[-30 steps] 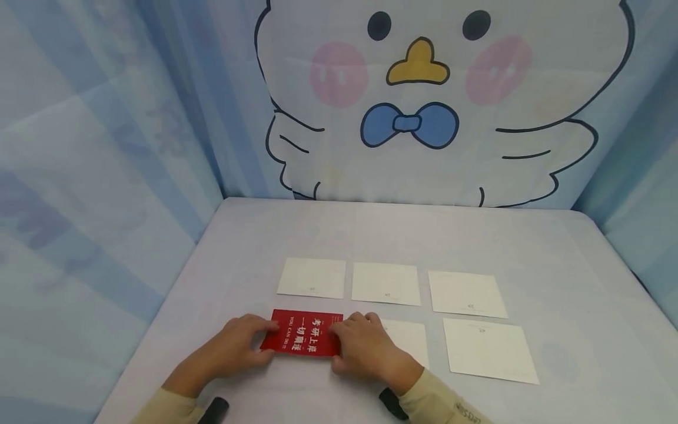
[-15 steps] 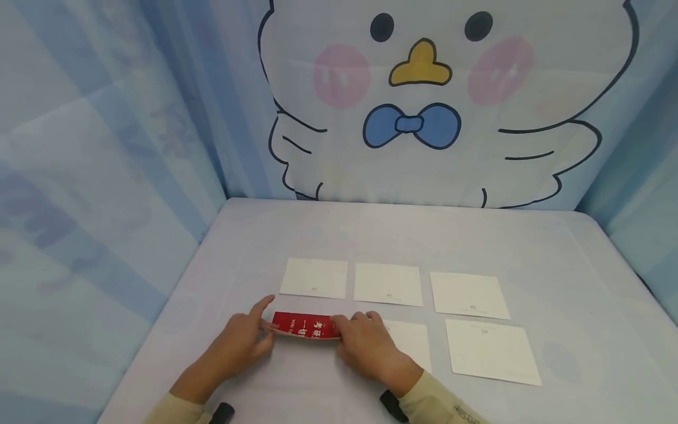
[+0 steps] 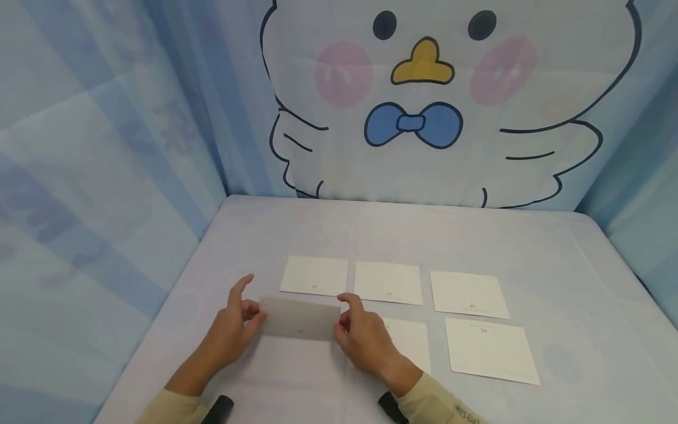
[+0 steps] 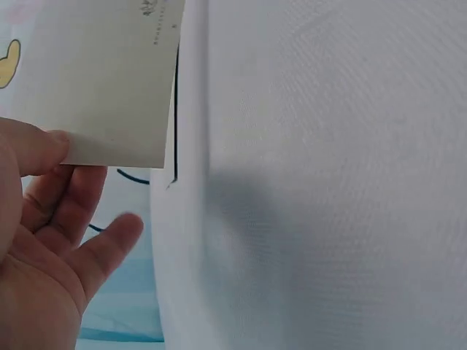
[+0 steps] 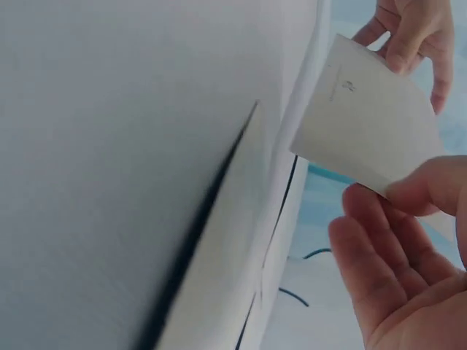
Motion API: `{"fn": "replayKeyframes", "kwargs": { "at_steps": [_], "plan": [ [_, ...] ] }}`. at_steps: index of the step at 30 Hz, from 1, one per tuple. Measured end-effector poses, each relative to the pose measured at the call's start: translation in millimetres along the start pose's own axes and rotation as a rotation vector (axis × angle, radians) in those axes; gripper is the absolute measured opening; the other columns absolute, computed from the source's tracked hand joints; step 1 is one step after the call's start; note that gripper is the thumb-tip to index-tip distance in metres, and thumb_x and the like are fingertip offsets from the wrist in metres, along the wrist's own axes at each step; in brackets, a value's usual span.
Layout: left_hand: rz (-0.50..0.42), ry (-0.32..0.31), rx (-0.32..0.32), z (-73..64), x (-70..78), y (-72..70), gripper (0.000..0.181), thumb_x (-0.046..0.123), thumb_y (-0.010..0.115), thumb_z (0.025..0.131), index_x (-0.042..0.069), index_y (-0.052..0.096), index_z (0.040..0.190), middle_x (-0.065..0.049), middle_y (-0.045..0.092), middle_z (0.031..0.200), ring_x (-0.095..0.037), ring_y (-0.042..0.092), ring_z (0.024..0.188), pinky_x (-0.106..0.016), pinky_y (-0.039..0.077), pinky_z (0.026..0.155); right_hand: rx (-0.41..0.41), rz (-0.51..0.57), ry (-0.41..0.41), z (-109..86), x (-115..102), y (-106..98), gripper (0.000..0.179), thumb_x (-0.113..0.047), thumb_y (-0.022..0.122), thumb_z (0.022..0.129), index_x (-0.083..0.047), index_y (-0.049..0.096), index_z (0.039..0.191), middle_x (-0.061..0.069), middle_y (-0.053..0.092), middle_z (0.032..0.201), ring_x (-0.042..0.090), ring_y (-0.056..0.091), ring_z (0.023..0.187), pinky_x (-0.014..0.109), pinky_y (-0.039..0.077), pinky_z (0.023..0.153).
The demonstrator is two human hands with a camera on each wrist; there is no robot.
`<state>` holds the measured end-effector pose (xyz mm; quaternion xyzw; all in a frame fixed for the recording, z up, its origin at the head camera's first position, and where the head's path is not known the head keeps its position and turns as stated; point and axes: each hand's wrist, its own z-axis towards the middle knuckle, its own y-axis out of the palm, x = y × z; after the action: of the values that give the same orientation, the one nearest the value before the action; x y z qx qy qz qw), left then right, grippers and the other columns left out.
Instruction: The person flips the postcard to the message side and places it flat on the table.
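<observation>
Both hands hold a card (image 3: 299, 320) above the table, tilted up, its plain pale back with a small printed mark facing me. My left hand (image 3: 233, 330) pinches its left edge between thumb and fingers, the index finger raised. At the opposite edge, my right hand (image 3: 368, 344) pinches it, thumb in front. The left wrist view has the thumb lying over a corner of the card (image 4: 117, 95) and fingers behind it. In the right wrist view the same card (image 5: 372, 117) spans from the right hand (image 5: 416, 270) to the left hand (image 5: 423, 36).
Pale cards lie flat on the white table (image 3: 572, 265): a back row of a left card (image 3: 313, 275), a middle card (image 3: 388, 284) and a right card (image 3: 469, 294). Nearer are a partly covered card (image 3: 410, 341) and another card (image 3: 492, 351). Patterned curtains (image 3: 106, 176) surround the table.
The card's red lettered face was up a second ago; both hands have turned it over, lifting it, so its pale back now shows. The left hand has shifted slightly away and up.
</observation>
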<state>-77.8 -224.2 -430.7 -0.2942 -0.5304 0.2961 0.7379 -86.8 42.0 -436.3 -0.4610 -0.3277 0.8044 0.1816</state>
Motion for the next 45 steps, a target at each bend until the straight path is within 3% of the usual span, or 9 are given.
{"fn": "replayKeyframes", "kwargs": {
  "at_steps": [7,12,15,22,30,34,37,41,45],
  "plan": [
    [-0.030,0.032,0.082,0.1,-3.8,0.9,0.051,-0.010,0.074,0.083,-0.002,0.046,0.124,-0.006,0.063,0.093,-0.011,0.059,0.073,-0.026,0.050,0.060,0.053,0.147,0.138,-0.2,-6,3,0.033,0.003,0.065,0.089,-0.002,0.049,0.118,0.006,0.066,0.090,0.013,0.064,0.073,0.027,0.054,0.064],
    [-0.041,-0.032,0.032,0.0,-2.9,-0.4,0.035,-0.006,0.074,0.085,-0.001,0.062,0.118,-0.008,0.064,0.103,-0.015,0.064,0.083,-0.029,0.054,0.068,0.043,0.125,0.155,0.8,-6,4,0.023,0.003,0.065,0.088,0.000,0.060,0.110,0.007,0.065,0.096,0.012,0.064,0.075,0.026,0.053,0.064],
    [0.000,-0.019,0.008,0.0,-3.3,-1.0,0.037,-0.004,0.077,0.083,0.000,0.068,0.118,-0.008,0.067,0.104,-0.019,0.065,0.087,-0.036,0.056,0.075,-0.002,0.079,0.150,0.4,-6,5,0.027,0.003,0.068,0.087,0.004,0.063,0.114,0.011,0.064,0.104,0.011,0.061,0.076,0.026,0.052,0.065],
    [0.050,-0.059,-0.086,1.0,-3.4,1.5,0.045,-0.001,0.081,0.080,-0.001,0.068,0.123,-0.012,0.063,0.121,-0.016,0.062,0.088,-0.036,0.056,0.080,-0.083,0.031,0.196,-1.4,-8,6,0.047,0.002,0.073,0.084,0.010,0.058,0.128,0.022,0.049,0.134,0.006,0.057,0.073,0.023,0.050,0.064],
    [0.033,-0.105,-0.152,-1.0,-4.1,5.6,0.047,-0.001,0.082,0.079,-0.003,0.067,0.124,-0.013,0.061,0.125,-0.015,0.061,0.090,-0.035,0.055,0.082,-0.174,-0.040,0.173,-2.8,-8,6,0.049,0.002,0.073,0.083,0.015,0.056,0.128,0.022,0.051,0.135,0.009,0.055,0.073,0.031,0.050,0.070],
    [0.039,-0.153,-0.166,-1.4,-3.5,9.2,0.047,0.000,0.083,0.078,-0.003,0.068,0.123,-0.011,0.062,0.120,-0.015,0.058,0.088,-0.034,0.053,0.079,-0.224,-0.064,0.159,-1.8,-10,7,0.050,0.002,0.074,0.083,0.017,0.055,0.127,0.025,0.051,0.135,0.026,0.065,0.099,0.040,0.054,0.087],
    [0.048,-0.197,-0.186,-1.1,-2.4,12.4,0.048,0.001,0.083,0.078,-0.003,0.067,0.123,-0.011,0.061,0.117,-0.014,0.054,0.085,-0.032,0.052,0.076,-0.255,-0.082,0.163,-1.5,-11,7,0.053,0.001,0.076,0.083,0.017,0.054,0.129,0.028,0.048,0.139,0.039,0.057,0.122,0.048,0.047,0.098],
    [0.059,-0.236,-0.219,0.0,-1.4,15.4,0.051,0.001,0.083,0.077,-0.004,0.066,0.125,-0.012,0.060,0.119,-0.014,0.054,0.084,-0.032,0.051,0.075,-0.298,-0.105,0.164,-2.2,-11,8,0.057,-0.001,0.078,0.082,0.017,0.053,0.130,0.030,0.044,0.143,0.043,0.052,0.127,0.049,0.044,0.102],
    [0.091,-0.256,-0.279,1.4,-0.7,16.4,0.056,0.004,0.085,0.077,-0.003,0.064,0.129,-0.014,0.058,0.127,-0.017,0.057,0.092,-0.037,0.053,0.083,-0.325,-0.123,0.141,-2.0,-12,8,0.057,-0.002,0.079,0.082,0.018,0.053,0.129,0.031,0.045,0.143,0.043,0.050,0.128,0.049,0.042,0.104]
  ]
}}
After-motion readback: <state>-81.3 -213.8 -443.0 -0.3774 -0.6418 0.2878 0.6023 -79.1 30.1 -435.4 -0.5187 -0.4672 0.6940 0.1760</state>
